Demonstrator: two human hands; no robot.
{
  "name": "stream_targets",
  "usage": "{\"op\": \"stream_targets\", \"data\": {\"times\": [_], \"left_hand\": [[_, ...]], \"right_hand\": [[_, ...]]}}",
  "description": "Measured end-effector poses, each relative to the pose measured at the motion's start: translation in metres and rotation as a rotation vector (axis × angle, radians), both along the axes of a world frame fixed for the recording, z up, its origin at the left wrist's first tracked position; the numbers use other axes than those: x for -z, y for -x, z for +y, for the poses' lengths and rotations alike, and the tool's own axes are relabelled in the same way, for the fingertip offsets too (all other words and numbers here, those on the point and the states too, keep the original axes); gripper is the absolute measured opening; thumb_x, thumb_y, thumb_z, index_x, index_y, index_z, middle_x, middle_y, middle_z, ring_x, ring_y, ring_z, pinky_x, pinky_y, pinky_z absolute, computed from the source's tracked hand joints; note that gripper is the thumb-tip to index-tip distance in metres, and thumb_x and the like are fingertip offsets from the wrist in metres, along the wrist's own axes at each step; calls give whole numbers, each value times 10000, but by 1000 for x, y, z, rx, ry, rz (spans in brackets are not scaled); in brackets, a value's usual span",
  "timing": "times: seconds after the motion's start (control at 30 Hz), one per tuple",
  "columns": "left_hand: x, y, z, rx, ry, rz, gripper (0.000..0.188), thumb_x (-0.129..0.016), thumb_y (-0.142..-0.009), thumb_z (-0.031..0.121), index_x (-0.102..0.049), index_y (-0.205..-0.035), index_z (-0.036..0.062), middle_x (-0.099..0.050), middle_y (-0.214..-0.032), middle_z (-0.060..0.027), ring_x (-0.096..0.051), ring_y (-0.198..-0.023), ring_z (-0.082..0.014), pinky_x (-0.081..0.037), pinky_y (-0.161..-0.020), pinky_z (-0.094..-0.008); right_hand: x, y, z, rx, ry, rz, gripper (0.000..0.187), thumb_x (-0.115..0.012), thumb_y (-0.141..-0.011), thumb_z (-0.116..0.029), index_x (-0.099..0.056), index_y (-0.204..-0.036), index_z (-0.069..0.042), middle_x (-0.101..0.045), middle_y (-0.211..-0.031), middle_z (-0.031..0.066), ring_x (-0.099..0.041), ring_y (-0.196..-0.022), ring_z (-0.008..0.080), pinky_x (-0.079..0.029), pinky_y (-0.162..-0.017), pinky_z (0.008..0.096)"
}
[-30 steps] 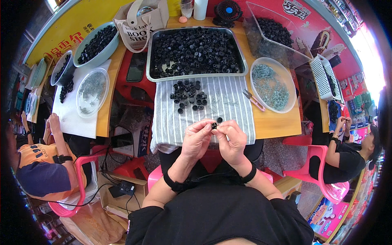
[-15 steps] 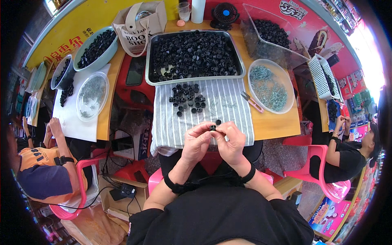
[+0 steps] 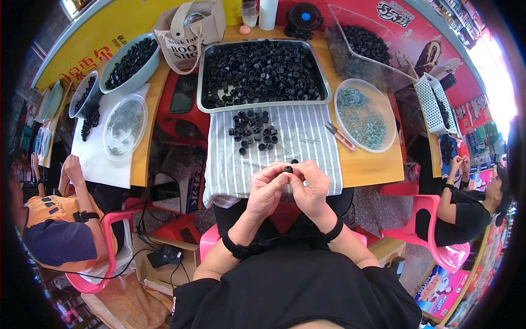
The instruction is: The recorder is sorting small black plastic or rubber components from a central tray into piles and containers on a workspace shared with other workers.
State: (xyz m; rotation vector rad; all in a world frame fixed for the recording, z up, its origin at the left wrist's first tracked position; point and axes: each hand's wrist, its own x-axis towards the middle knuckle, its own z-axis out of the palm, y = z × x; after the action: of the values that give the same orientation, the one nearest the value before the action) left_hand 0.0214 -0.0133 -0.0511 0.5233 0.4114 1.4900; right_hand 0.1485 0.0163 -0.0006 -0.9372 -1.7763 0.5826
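Pinched between the fingertips of my left hand point(image 3: 267, 189) and my right hand point(image 3: 310, 189) is a small black plastic cap point(image 3: 288, 169), held over the near edge of a grey-and-white striped cloth point(image 3: 227, 175). Both hands are closed and meet at the cap. Another black piece shows just past my right fingers. Farther up the cloth lies a loose pile of black caps point(image 3: 253, 131), with some thin metal pieces point(image 3: 304, 138) to its right. Behind them, a metal tray point(image 3: 263, 108) is heaped with the same black caps.
Right of the cloth lie pink-handled snips point(image 3: 345, 141) and a round clear tub point(image 3: 386, 144) of small metal screws. A clear bin point(image 3: 350, 68), a small fan point(image 3: 303, 21) and a tote bag point(image 3: 192, 38) stand farther back. People work at both sides, left point(image 3: 66, 230) and right point(image 3: 466, 211).
My fingers have shifted slightly around the black cap, which now shows a different side. The whole view has moved a little; the pile and tray look the same.
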Motion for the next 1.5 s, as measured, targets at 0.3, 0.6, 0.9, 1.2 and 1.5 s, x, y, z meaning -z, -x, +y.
{"op": "stream_targets", "data": {"times": [0.3, 0.6, 0.9, 1.2, 1.5], "left_hand": [[-2, -3, 0, -66, 40, 2, 293, -601, -952, 18, -601, -1228, -79, -661, -1185, -130, -640, -1055, -172, -489, -950, -299], [-14, 0, -4, -50, 13, 116, 362, -642, -927, 34, -594, -1274, -55, -670, -1181, -146, -653, -983, -199, -493, -890, -306], [-33, 31, -1, -196, 3, 376, 169, -670, -896, 15, -698, -1053, -42, -669, -915, -62, -632, -848, -136, -470, -733, -249], [-25, 34, -16, -144, 119, 411, 111, -706, -895, 40, -721, -996, -1, -686, -874, 0, -593, -750, -43, -445, -659, -187], [-29, 22, -20, -101, 197, 522, 230, -622, -972, 110, -664, -1161, -15, -707, -941, -52, -632, -786, -76, -486, -677, -203]], "right_hand": [[-6, -2, 1, 29, 14, -137, 268, -714, -770, 59, -688, -1031, 11, -613, -800, 108, -610, -651, 210, -484, -571, 298], [-35, -36, 15, -81, 211, -137, 196, -753, -766, -5, -637, -924, -1, -569, -841, 115, -611, -713, 223, -483, -601, 329], [-160, -118, 213, 319, -74, -78, 342, -750, -831, -119, -648, -1091, 78, -679, -867, 101, -623, -739, 132, -513, -688, 277], [-29, -33, 35, -197, 193, -452, 261, -742, -779, -108, -662, -1009, -14, -571, -868, 124, -608, -730, 298, -481, -640, 384], [-11, -23, 24, -131, 132, -494, 219, -723, -802, -81, -657, -1002, -23, -557, -867, 134, -606, -745, 314, -484, -645, 391]]}}
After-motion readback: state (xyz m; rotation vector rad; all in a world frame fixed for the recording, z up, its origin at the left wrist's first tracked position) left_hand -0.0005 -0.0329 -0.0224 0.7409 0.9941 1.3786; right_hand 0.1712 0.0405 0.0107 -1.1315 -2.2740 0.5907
